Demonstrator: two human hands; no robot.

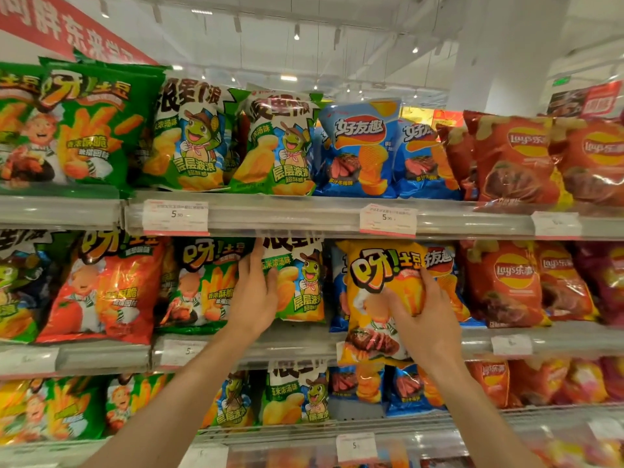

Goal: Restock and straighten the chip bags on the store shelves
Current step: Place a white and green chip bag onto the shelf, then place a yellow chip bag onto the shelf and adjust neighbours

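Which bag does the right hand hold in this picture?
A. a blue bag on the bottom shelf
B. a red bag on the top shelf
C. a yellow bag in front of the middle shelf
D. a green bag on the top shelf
C: the right hand grips the yellow bag, in front of the blue bags on the middle shelf.

Yellow chip bag (378, 298), red lettering

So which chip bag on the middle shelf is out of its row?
The yellow bag gripped by the right hand: it hangs in front of the blue bags, overhanging the shelf edge.
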